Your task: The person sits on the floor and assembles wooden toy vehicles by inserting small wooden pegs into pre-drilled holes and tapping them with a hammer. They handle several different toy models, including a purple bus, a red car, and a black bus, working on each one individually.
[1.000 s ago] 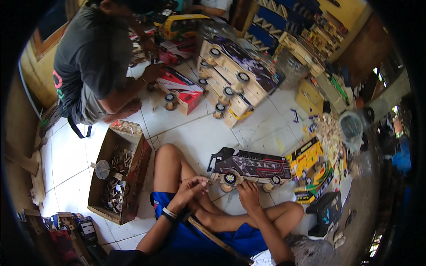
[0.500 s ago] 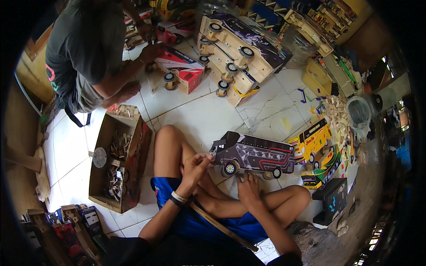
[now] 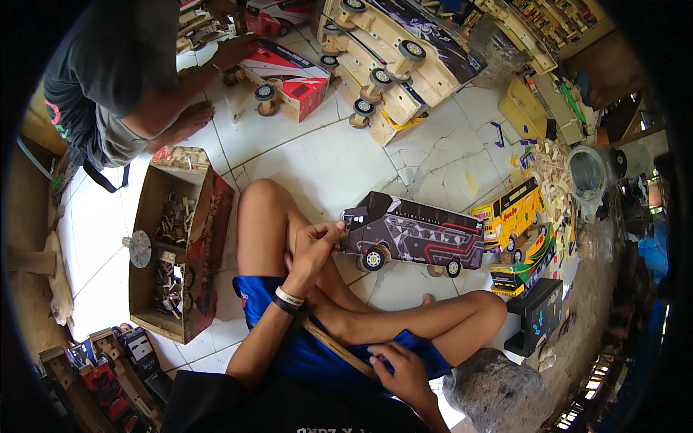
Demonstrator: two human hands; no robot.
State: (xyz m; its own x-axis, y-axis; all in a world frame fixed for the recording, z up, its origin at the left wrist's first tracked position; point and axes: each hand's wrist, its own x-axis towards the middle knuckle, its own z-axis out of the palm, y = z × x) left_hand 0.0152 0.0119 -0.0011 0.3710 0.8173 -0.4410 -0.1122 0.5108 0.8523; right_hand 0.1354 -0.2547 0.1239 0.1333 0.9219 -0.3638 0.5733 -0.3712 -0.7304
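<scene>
A dark grey toy bus [image 3: 426, 238] with red lines and yellow-hubbed wheels stands on the tiles beyond my crossed legs. My left hand [image 3: 315, 249] is at its front end, thumb and fingertips pinched together close to the windscreen. Anything small between those fingertips is hidden. Over my lap, my right hand [image 3: 401, 369] hovers with loosely bent, parted fingers, close to the far end of a wooden stick [image 3: 336, 348]. This stick lies slanting across my blue shorts.
On the left is a wooden box [image 3: 180, 328] of wood scraps. A yellow toy bus [image 3: 514, 216] and a green one [image 3: 530, 263] sit at right, near a black box [image 3: 538, 317] and a grey stone [image 3: 498, 390]. Another person's hand [image 3: 234, 50] touches a red toy truck [image 3: 296, 79].
My right hand has pulled back from the toy bus's lower edge to my lap, beside the stick. My left hand stays at the bus front. The whole view has shifted slightly.
</scene>
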